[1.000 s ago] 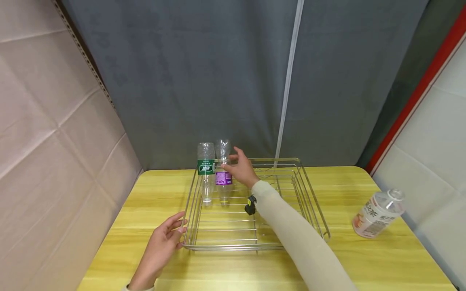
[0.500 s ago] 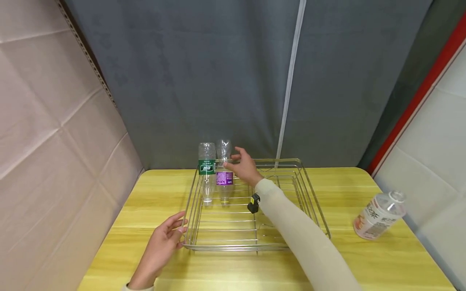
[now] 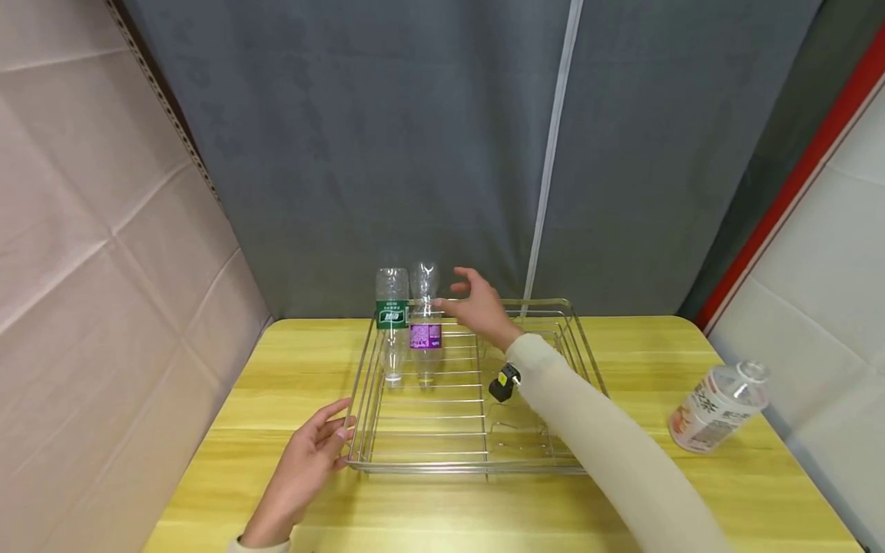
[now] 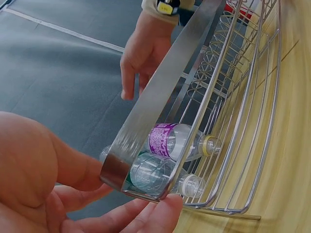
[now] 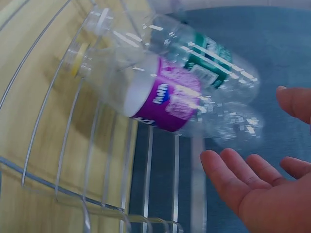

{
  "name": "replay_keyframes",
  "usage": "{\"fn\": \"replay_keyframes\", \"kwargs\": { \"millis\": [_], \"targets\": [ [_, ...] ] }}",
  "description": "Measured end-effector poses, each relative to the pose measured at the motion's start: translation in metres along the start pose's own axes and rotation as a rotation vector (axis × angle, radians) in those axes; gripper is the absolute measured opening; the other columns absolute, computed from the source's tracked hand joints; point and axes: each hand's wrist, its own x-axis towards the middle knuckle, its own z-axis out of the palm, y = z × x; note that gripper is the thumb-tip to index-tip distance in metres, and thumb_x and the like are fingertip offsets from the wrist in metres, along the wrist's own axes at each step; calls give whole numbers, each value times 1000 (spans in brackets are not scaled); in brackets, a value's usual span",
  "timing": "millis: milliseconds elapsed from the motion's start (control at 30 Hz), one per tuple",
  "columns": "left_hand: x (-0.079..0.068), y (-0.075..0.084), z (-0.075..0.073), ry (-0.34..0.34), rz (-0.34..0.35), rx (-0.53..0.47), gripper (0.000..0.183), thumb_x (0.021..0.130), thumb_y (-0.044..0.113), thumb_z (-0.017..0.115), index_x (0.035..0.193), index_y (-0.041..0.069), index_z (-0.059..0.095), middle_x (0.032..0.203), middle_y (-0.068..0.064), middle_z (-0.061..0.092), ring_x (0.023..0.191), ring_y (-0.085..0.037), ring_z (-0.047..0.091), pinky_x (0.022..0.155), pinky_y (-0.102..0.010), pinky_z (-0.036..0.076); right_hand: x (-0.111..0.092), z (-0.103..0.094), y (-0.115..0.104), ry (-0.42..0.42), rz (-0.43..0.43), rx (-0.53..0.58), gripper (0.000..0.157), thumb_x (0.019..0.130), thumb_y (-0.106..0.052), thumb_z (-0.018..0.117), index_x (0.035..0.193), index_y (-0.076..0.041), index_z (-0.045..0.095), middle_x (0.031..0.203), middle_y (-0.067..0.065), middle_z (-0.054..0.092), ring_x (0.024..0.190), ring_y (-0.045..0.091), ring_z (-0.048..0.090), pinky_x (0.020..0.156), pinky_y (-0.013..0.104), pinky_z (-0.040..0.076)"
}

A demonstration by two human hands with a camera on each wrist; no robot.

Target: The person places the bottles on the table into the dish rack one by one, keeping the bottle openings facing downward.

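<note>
A wire dish rack stands on the table. My left hand holds its near left corner, thumb on the flat rim and fingers beneath, as the left wrist view shows. Inside, at the back left, two clear plastic bottles lean side by side with their necks down. One bottle has a green label, the other a purple label. Just right of the purple-labelled bottle is my right hand, its fingers spread and holding nothing. In the right wrist view, the fingertips sit apart from that bottle's base.
A third clear bottle with a white and peach label stands tilted-looking on the table, right of the rack. Wavy wire holders line the rack's right side. A grey curtain hangs behind the table.
My right hand has drawn away from the purple-labelled bottle, moving slightly right. The bottles stay leaning in place, and my left hand keeps its hold on the rack corner.
</note>
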Motion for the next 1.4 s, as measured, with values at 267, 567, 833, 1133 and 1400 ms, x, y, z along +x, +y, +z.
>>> {"fn": "replay_keyframes", "kwargs": {
  "millis": [267,567,833,1133,1400],
  "targets": [
    [1,0,-2,-16,-22,-14,50,111,8,50,159,23,46,153,-23,57,135,-36,59,84,-34,62,-26,-23,-17,-62,-12,81,82,97,-27,79,165,-20,33,156,14,52,131,35,64,99,49,62],
    [-1,1,-3,-23,-30,-15,51,111,8,50,159,22,45,153,-23,57,135,-36,59,85,-37,63,-57,-42,-25,-84,-39,99,78,98,-26,78,163,-23,36,155,10,53,137,33,61,97,48,62],
    [-2,2,-4,-31,-38,-12,51,111,9,51,160,23,44,153,-23,57,136,-36,59,86,-41,63,-89,-64,-33,-58,-104,80,72,99,-24,77,161,-21,40,154,9,55,139,35,59,102,52,60],
    [-1,-2,-4,-40,-42,-15,52,111,10,52,160,23,43,154,-23,56,135,-34,60,85,-42,63,-126,-85,-27,35,-170,-8,65,101,-24,74,159,-18,44,150,8,58,138,30,59,103,32,58],
    [0,-4,-5,-46,-44,-26,53,111,12,53,161,23,42,153,-22,57,138,-36,58,87,-45,63,-155,-105,-20,114,-224,24,60,102,-18,72,156,-12,46,147,10,59,134,21,60,96,15,56]
  ]
}}
